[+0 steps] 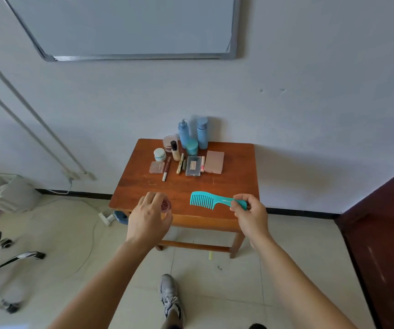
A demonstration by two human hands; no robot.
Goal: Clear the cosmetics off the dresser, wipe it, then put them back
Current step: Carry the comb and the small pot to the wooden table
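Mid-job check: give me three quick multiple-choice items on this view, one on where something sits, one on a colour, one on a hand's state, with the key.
1. Where on the dresser do the two tall blue bottles stand?
A. front edge
B. back edge
C. front left corner

2. What colour is the comb?
A. teal
B. red
C. black

3. What is the right hand doing?
A. lying flat on the dresser
B. hanging open and empty
C. pinching the comb's handle

Key:
1 B, they stand on the side farthest from the person.
2 A, its teeth and handle are both teal.
3 C, the fingers and thumb close on the handle end.
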